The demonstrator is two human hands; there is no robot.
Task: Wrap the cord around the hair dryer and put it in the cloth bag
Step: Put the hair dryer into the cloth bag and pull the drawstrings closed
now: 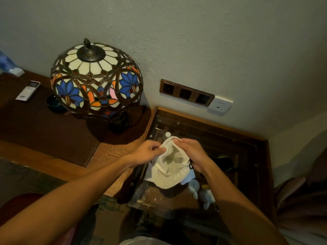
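A cream cloth bag (169, 171) hangs in the air over a glass-topped table, its mouth turned up toward me. My left hand (147, 153) pinches the left side of the rim. My right hand (192, 154) grips the right side of the rim, and a small black cord end shows just below its palm. The bag's opening looks hollow and dim inside. I cannot make out a hair dryer; a pale blue-white object (200, 191) lies on the glass under the bag, partly hidden.
A stained-glass lamp (96, 78) stands on the wooden desk (53, 138) to the left, with a white remote (28, 90) beyond it. A row of dark wall sockets (185, 94) sits above the glass table (235, 144). A dark round object (225, 161) lies right of my hands.
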